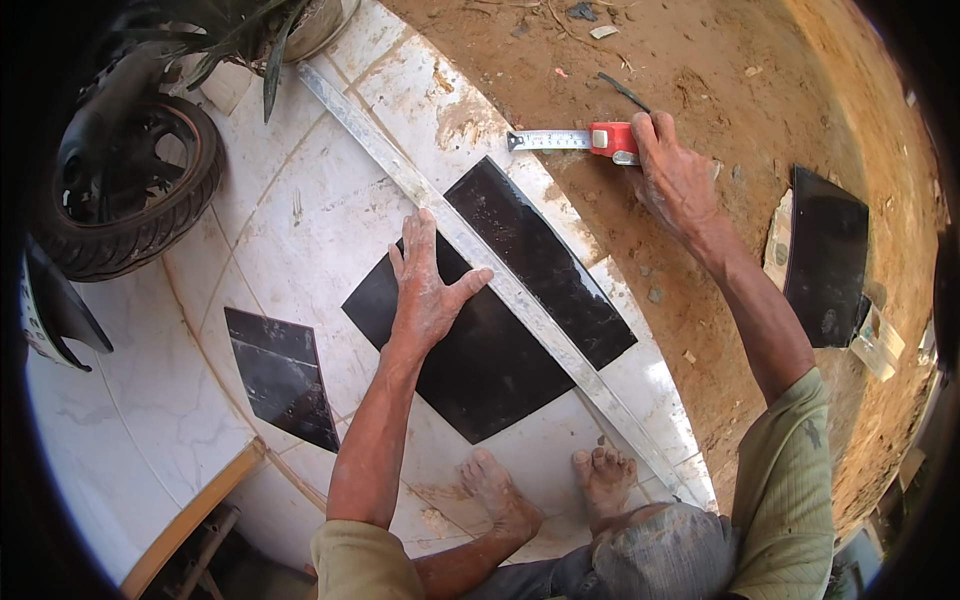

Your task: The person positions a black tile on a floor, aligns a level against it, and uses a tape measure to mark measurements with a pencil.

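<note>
Green sleeves [785, 480] loomed nearest. I saw the left hand [425, 300] splayed, grasping nothing, thumb and fingertips at the slanting metal bar [520, 303], black tile [480, 375] showing along both its edges; right of the bar, the right hand [678, 170] clutched a red tape measure [612, 139].

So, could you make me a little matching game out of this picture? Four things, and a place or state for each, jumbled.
1. tape measure
2. metal straightedge
3. wheel
4. left hand

A. upper left of the picture, with a black tyre
B. open, fingers spread
C. held in the right hand, blade partly out
D. long and pale, lying slantwise across the tiled floor

Pairs: 1-C, 2-D, 3-A, 4-B
</note>
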A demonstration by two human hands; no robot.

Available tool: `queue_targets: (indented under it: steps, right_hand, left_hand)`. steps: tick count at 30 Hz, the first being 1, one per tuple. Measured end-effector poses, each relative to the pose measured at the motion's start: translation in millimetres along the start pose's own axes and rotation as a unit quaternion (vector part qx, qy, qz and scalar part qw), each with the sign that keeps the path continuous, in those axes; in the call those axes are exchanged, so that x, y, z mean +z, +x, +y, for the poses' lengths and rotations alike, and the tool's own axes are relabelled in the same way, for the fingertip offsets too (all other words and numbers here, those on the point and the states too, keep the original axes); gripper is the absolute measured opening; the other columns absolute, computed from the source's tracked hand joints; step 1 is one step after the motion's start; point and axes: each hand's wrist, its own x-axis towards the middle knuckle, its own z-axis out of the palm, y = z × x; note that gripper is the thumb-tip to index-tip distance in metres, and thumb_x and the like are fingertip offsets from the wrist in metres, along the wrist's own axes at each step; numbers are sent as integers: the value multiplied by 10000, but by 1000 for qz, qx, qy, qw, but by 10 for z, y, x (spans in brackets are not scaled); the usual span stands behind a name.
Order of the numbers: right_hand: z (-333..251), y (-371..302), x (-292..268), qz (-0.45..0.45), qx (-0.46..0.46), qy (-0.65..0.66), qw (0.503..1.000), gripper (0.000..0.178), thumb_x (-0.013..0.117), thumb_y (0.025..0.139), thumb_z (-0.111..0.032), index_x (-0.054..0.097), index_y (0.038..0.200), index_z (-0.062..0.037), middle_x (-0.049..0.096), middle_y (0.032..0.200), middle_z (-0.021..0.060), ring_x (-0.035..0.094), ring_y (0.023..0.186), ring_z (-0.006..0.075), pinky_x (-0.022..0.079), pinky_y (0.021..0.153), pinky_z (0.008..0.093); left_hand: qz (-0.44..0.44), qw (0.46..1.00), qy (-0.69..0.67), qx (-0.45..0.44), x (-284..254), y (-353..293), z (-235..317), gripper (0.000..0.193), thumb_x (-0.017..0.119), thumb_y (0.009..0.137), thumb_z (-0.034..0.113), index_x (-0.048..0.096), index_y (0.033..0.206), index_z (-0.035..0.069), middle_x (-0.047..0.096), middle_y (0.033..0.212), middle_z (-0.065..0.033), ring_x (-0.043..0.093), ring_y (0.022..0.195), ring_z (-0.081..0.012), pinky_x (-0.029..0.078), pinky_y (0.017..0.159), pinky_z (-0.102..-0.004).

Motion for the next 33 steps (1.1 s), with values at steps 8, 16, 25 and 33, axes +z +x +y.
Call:
queue_targets:
  steps: [8, 16, 25, 33]
  right_hand:
    - [-40, -136, 37, -19, 13, -11, 1000, 340, 656, 872, -170, 433, 1102, -57, 503, 998, 149, 682, 750, 327, 561, 531, 439]
    - [-193, -384, -152, -88, -7, 48, 995, 531, 756, 810, -209, 429, 1192, -40, 485, 1124, 164, 666, 864, 364, 579, 651, 463]
    - [-171, -307, -331, -54, 17, 301, 952, 258, 635, 890, -72, 508, 1105, -7, 549, 1024, 231, 630, 894, 430, 514, 697, 464]
    - [-323, -509, -322, -48, 6, 335, 941, 255, 574, 964, -97, 546, 1214, -52, 677, 1010, 207, 666, 853, 434, 532, 705, 461]
  left_hand:
    - [-1, 1000, -14, -2, -15, 12, -15, 1140, 757, 771, 536, 175, 1511, -107, 211, 1565, -325, 115, 1501, -407, -9, 1183, -580]
    - [10, 1000, -9, 1, 17, -3, -54, 1136, 763, 763, 533, 187, 1513, -97, 212, 1566, -321, 115, 1502, -399, 0, 1191, -571]
    - [20, 1000, 1, 4, -9, -2, -32, 1089, 778, 774, 476, 212, 1508, -95, 240, 1564, -305, 134, 1498, -401, 9, 1190, -573]
    - [23, 1000, -2, -2, 19, -18, -66, 1132, 760, 765, 552, 196, 1519, -77, 230, 1564, -314, 126, 1505, -382, -8, 1200, -527]
